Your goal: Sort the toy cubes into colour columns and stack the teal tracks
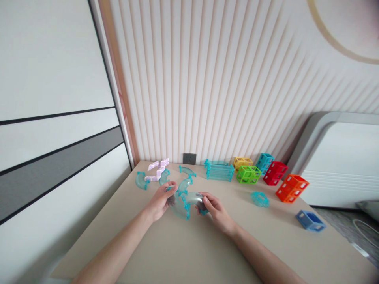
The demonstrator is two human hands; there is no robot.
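Observation:
My left hand (pixel 162 201) is closed on a clear curved tube piece (pixel 178 208) with teal ends, low over the table. In my right hand (pixel 213 208), thumb on top, is a second clear curved tube (pixel 194 198). The teal ends of the two pieces come together between my hands; whether they are joined I cannot tell. Just behind them lie another curved tube (pixel 185 184) and a further one (pixel 187 170). To the left, one curved tube (pixel 142 180) rests by a lilac-and-white block figure (pixel 158 170), with another tube (pixel 164 177) beside it.
Teal straight tubes (pixel 220 172) are stacked near the wall. Right of them stand yellow (pixel 242 162), green (pixel 248 174), teal (pixel 264 162), red (pixel 275 172) and orange (pixel 291 188) open-frame blocks. Teal rings (pixel 260 199) and a blue frame block (pixel 310 220) lie nearer the table's right edge.

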